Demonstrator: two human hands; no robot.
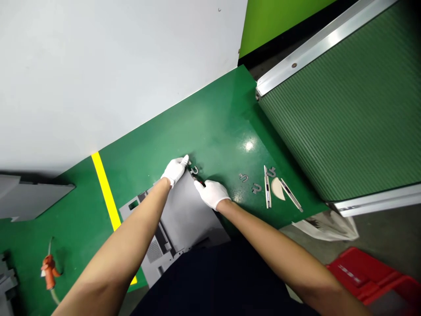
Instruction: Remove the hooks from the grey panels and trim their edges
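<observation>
A large grey moulded panel (184,206) lies on the green work surface in front of my body. My left hand (176,170), in a white glove, closes on the panel's far corner. Beside that corner is a small grey hook-shaped piece (194,170); whether it is attached to the panel I cannot tell. My right hand (213,193), also gloved, is wrapped round a small red-and-black hand tool (199,181). The tool's tip points to the panel's corner near the hook-shaped piece, and most of its handle is hidden in the glove.
Several loose grey hook pieces (256,188), two white strips (267,186) and a cream half-round piece (278,189) lie to the right. An orange glue gun (49,270) lies at left, past a yellow stripe (107,188). A ribbed green panel (348,114) and red case (365,272) stand right.
</observation>
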